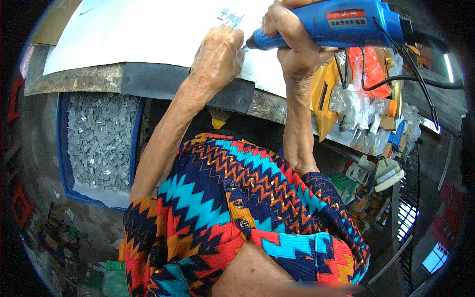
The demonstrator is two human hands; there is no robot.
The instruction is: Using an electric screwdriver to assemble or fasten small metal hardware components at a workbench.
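My right hand (296, 37) is wrapped round a blue electric screwdriver (324, 22), held nearly level with its dark nose pointing left. The nose ends right beside my left hand (217, 55), which is closed in a fist over the white work surface (133, 34). Its fingertips are turned away, so what it grips is hidden; a bit of shiny metal shows between it and the screwdriver's nose. Just beyond my left knuckles lie several small silver metal parts (230, 19) in a loose cluster.
Below the table's left edge, a blue tray (62, 148) holds a heap of small grey metal parts (101, 141). Plastic bags (363, 106), a red bag (371, 74) and brown paper (324, 94) crowd the right side. A black cable (415, 79) hangs by the screwdriver.
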